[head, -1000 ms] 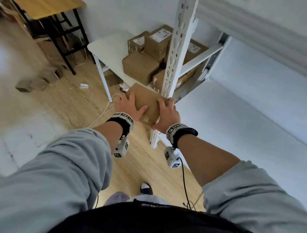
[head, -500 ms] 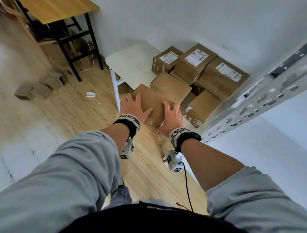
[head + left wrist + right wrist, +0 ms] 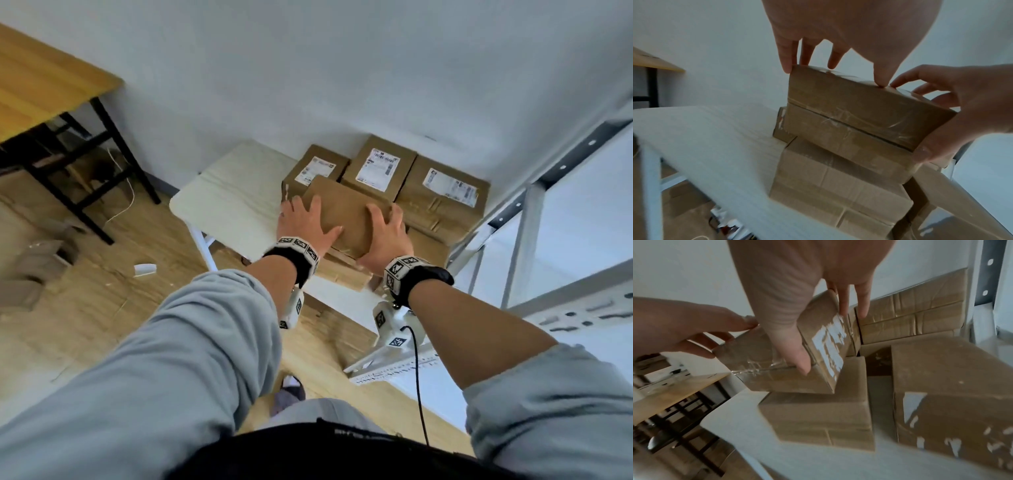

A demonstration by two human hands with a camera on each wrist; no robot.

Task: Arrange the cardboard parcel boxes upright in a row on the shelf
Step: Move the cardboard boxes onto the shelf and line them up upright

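I hold a plain cardboard box [image 3: 346, 214] between both hands, tilted, just above another box [image 3: 346, 275] lying on the white shelf [image 3: 229, 202]. My left hand [image 3: 301, 224] grips its left end, fingertips over the far edge. My right hand [image 3: 387, 236] grips the right end, thumb on the near taped face [image 3: 764, 363] and fingers down the labelled side. The left wrist view shows the held box [image 3: 859, 116] resting on or just over the lower box [image 3: 838, 186]. Three labelled boxes [image 3: 378, 168] stand against the wall behind.
A torn-label box [image 3: 951, 394] lies to the right, next to the grey shelf upright [image 3: 513, 246]. The shelf's left half is bare white board. A wooden table with black legs [image 3: 51, 102] stands to the left, with scraps on the wood floor [image 3: 144, 269].
Both hands carried the box from in front of the shelf post up and in over the boxes on the shelf. My view swung round to face the shelf and wall.
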